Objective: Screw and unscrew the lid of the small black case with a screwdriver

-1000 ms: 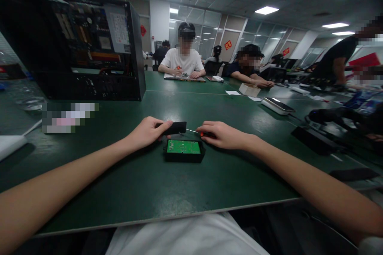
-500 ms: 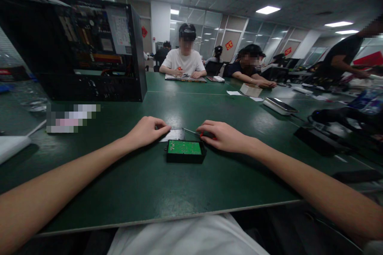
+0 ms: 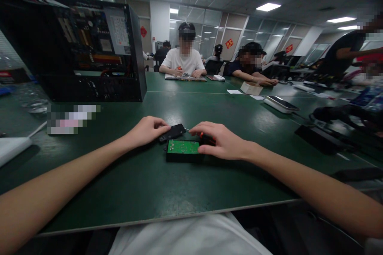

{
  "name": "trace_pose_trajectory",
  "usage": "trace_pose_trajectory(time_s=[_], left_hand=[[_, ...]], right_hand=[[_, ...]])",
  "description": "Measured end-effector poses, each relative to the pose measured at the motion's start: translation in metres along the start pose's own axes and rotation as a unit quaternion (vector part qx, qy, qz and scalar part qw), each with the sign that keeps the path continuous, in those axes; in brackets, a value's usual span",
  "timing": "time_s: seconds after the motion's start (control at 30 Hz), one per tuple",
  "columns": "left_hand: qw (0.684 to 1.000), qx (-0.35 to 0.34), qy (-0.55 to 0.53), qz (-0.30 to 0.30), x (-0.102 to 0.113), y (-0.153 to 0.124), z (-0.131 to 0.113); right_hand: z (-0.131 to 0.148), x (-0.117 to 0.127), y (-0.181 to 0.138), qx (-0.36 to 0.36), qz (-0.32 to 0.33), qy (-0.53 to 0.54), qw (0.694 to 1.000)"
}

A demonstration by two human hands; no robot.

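Observation:
A small black box (image 3: 182, 156) with a green circuit board (image 3: 183, 147) inside lies on the green table (image 3: 155, 183) in front of me. My left hand (image 3: 147, 130) is closed on a flat black cover (image 3: 173, 132) just behind the box. My right hand (image 3: 220, 140) rests at the box's right end. Its fingers are curled over a screwdriver (image 3: 204, 138) with a red and black handle, and its thumb touches the box's right edge.
An open black computer case (image 3: 80, 48) stands at the back left. Other people sit across the table. A white box (image 3: 250, 89), a flat device (image 3: 281, 104) and black gear (image 3: 320, 139) lie to the right. The table's front edge (image 3: 167, 219) runs close to my body.
My right hand has slid left onto the box's right end. The black cover went down flat on the table and is now tilted up again under my left fingers.

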State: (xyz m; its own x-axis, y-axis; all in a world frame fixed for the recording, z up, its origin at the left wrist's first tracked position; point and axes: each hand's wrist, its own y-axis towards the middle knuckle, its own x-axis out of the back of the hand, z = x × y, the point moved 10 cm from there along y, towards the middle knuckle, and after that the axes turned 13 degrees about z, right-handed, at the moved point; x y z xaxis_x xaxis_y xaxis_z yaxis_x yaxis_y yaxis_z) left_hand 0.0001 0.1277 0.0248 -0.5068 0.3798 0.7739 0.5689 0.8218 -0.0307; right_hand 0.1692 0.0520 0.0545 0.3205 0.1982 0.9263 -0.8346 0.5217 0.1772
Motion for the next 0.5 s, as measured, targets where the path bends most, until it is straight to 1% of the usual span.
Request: trace_pose_trajectory(time_s=[0.13,0.3,0.4,0.5], left_hand=[[0.998,0.015,-0.053,-0.015,0.001,-0.001,0.003],[0.990,0.021,-0.136,0.002,-0.009,0.000,0.008],[0.982,0.004,-0.186,0.013,-0.016,0.002,0.007],[0.972,-0.012,-0.236,0.016,-0.020,0.004,0.005]], right_hand=[[0.015,-0.014,0.006,-0.009,0.029,-0.030,0.999],[0.018,-0.022,0.009,-0.036,0.040,-0.024,0.998],[0.021,-0.019,0.008,-0.029,0.025,0.002,0.999],[0.025,-0.003,0.004,-0.018,-0.016,0.032,0.999]])
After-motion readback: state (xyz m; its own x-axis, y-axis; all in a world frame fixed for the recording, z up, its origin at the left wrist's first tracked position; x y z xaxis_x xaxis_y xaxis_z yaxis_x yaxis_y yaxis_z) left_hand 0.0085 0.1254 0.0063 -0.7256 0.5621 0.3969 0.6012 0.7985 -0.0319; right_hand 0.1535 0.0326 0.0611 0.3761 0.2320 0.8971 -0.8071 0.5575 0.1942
